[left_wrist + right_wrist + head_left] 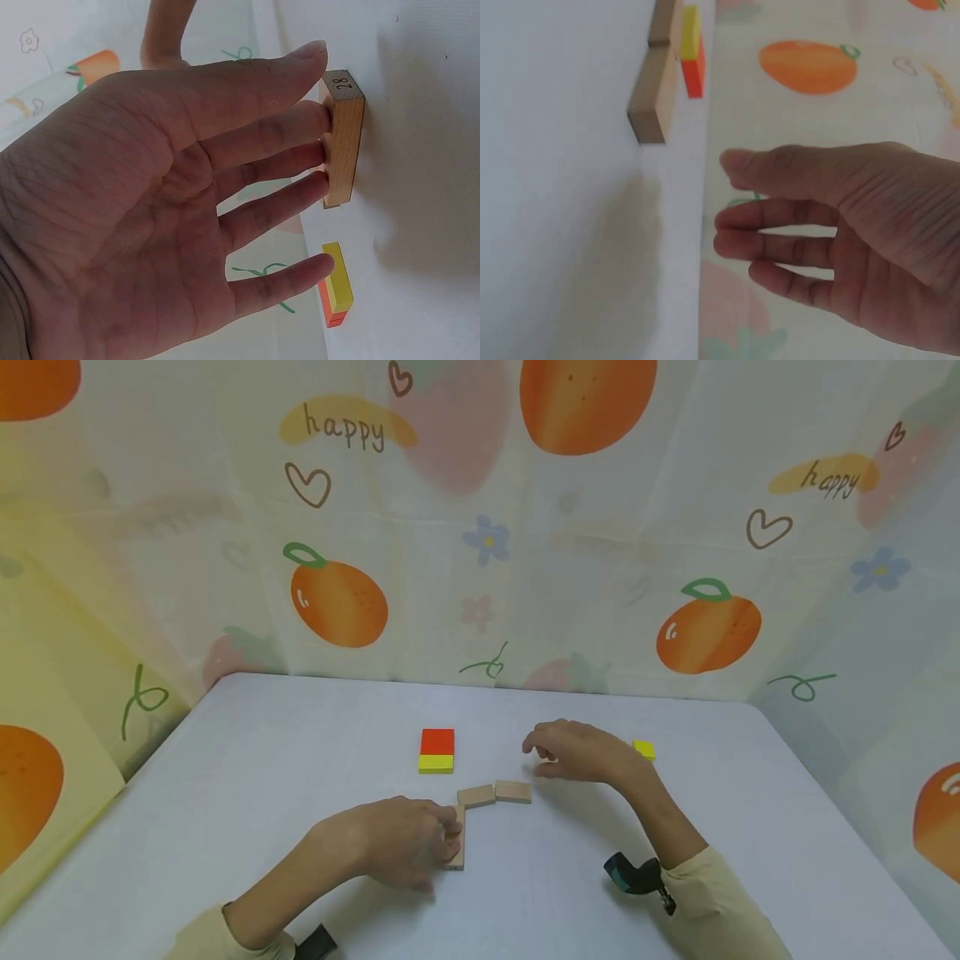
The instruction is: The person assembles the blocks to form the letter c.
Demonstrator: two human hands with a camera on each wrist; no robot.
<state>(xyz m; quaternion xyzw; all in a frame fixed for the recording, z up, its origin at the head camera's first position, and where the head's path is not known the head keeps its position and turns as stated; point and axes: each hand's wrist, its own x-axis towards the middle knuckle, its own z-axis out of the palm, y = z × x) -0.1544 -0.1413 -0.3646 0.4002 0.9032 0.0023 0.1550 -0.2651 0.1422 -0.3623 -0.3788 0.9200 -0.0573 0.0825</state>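
My left hand (393, 835) lies over a plain wooden block (346, 142) set lengthwise toward me. In the left wrist view its nearly straight fingers touch the block's side, and the thumb is by the end stamped 28. Two more wooden blocks, one angled (476, 796) and one to its right (513, 792), continue a bent line from the far end. Beyond that line, right of the last block, my right hand (577, 752) hovers over the table with loosely bent fingers and nothing between them.
A red block (437, 742) and a yellow block (436, 764) stand together behind the wooden line. Another yellow block (643, 749) is partly hidden behind my right wrist. Wrist cameras (633, 874) sit at both sleeves. A fruit-printed curtain (525, 568) hangs behind the white table (285, 735).
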